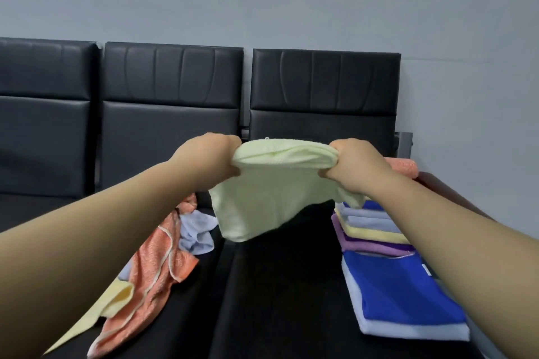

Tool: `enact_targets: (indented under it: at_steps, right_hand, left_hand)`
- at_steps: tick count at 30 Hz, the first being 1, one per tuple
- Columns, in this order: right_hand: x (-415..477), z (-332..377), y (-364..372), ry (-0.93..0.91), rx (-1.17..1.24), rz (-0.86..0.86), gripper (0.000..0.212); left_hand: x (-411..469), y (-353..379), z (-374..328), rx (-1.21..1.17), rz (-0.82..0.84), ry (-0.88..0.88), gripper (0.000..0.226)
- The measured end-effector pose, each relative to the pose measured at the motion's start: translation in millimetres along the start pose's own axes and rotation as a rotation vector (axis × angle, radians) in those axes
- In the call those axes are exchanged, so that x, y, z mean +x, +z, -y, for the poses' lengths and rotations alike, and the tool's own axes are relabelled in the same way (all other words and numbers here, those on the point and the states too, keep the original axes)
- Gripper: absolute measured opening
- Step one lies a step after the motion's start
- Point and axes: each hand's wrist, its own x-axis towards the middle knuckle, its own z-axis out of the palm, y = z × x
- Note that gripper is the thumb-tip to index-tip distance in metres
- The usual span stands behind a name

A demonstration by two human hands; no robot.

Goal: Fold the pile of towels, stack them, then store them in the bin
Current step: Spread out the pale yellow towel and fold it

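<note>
A pale green towel (262, 195) hangs in the air above the black seat, folded over at its top edge. My left hand (208, 159) grips its left end and my right hand (351, 167) grips its right end, both held up at the same height. Under my left arm lies the unfolded pile: an orange towel (154, 268), a light blue one (195, 232) and a pale yellow one (116, 300). A stack of folded towels (388, 280) sits at the right, with blue, purple, yellow and white layers. No bin is in view.
Black padded seats (277, 285) run across the scene, with their backrests (175, 102) against a grey wall. A folded orange towel (404, 167) rests on a dark red surface at the far right, behind my right hand.
</note>
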Motion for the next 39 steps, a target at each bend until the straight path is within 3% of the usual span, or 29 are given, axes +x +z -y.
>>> enact_targets:
  at_steps: [4, 7, 13, 16, 22, 25, 29, 35, 39]
  right_hand:
    - [-48, -13, 46, 0.033, 0.032, 0.439, 0.029]
    - [-78, -22, 88, 0.078, 0.043, 0.668, 0.034]
    - [-102, -31, 135, 0.105, 0.116, 0.784, 0.035]
    - [-96, -35, 148, 0.155, 0.145, 0.750, 0.037]
    - [-88, -36, 178, 0.190, 0.101, 0.657, 0.024]
    - [-88, -36, 188, 0.211, 0.085, 0.638, 0.025]
    - [-96, -29, 182, 0.246, 0.136, 0.711, 0.025]
    - [-122, -21, 170, 0.329, 0.356, 0.909, 0.030]
    - [-123, -26, 163, 0.406, 0.455, 0.848, 0.031]
  left_hand:
    - [-40, 45, -14, -0.113, 0.414, 0.018, 0.028]
    - [-61, 93, -14, -0.157, 0.667, 0.031, 0.037]
    - [-79, 164, -11, -0.116, 0.944, 0.019, 0.045]
    - [-80, 187, -7, -0.186, 0.944, 0.020, 0.043]
    - [-73, 212, -16, -0.488, 0.633, -0.032, 0.038]
    - [-71, 214, -22, -0.571, 0.561, -0.061, 0.038]
    - [-76, 207, -15, -0.576, 0.670, -0.085, 0.044]
    - [-103, 189, -2, -0.717, 1.041, -0.109, 0.036]
    - [-104, 187, 4, -0.697, 0.941, -0.111, 0.045]
